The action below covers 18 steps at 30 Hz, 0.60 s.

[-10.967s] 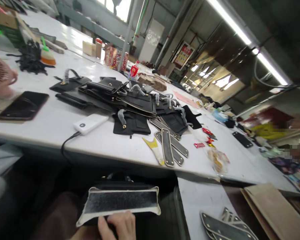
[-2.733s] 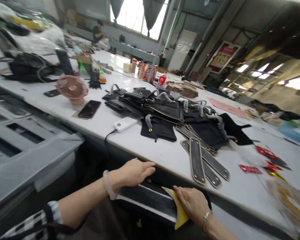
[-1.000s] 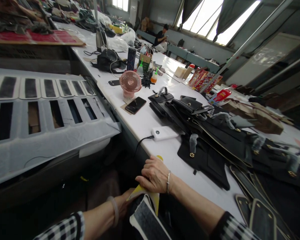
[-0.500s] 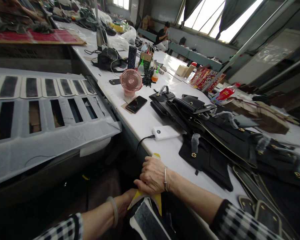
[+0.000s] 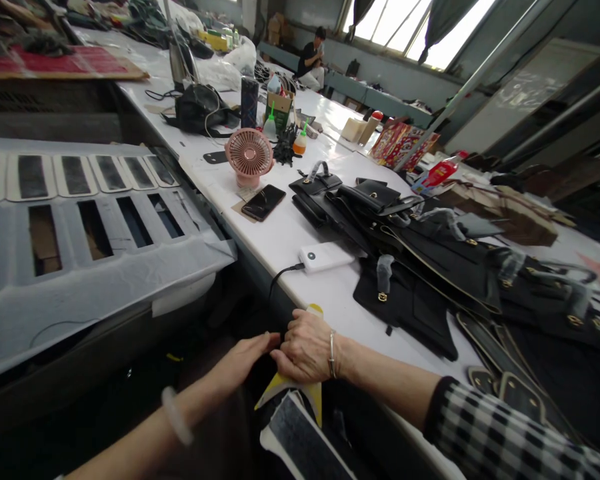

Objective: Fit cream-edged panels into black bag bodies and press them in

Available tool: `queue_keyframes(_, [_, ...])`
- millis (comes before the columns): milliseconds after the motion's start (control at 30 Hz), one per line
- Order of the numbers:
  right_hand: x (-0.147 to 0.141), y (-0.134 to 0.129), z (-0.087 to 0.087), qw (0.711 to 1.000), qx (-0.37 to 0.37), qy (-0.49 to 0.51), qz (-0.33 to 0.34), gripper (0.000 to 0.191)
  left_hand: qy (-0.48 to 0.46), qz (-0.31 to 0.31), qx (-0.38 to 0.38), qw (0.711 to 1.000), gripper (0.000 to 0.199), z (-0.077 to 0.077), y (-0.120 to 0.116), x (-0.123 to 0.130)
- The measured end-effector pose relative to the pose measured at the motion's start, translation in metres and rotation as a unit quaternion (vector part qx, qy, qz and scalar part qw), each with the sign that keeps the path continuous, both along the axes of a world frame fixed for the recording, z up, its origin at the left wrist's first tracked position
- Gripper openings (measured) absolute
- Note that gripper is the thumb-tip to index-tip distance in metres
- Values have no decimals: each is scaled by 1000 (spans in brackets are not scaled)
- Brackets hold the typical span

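One yellow tool (image 5: pixel 278 385), likely light and stiff, best held by its narrow end, my right hand (image 5: pixel 304 347) wrapped round it, my left hand (image 5: pixel 237 363), fingers released.

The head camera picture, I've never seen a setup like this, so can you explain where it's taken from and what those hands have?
There's no machine: these are a person's own bare hands, seen by a camera worn on the head, looking forward and down. The right hand grips a yellow tool; its forked end is at the end of a dark panel with pale edges. The left hand holds nothing that shows; its fingers are close beside the right hand, but I can't tell whether they touch. On the white table are a pink fan, a phone, a white device with a cable and a pile of black pieces with handles.
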State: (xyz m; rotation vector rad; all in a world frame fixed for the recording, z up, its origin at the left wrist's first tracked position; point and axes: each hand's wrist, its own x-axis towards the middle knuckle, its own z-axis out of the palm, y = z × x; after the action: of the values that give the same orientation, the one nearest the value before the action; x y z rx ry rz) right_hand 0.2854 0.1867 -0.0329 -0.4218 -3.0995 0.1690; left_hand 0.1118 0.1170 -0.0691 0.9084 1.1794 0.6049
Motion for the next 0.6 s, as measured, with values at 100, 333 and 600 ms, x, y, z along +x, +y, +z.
queue_keyframes(100, [1,-2,1,1000,1,2,-9,46,28,-107,90,990,50,26,-11,-10])
queue_keyframes(333, [7,-9,0,999,9,-3,-49,48,94,-235,205,945,39,51,-22,4])
queue_keyframes(600, [12,-20,3,994,11,-8,-107,46,103,-240,213,941,41,47,-19,4])
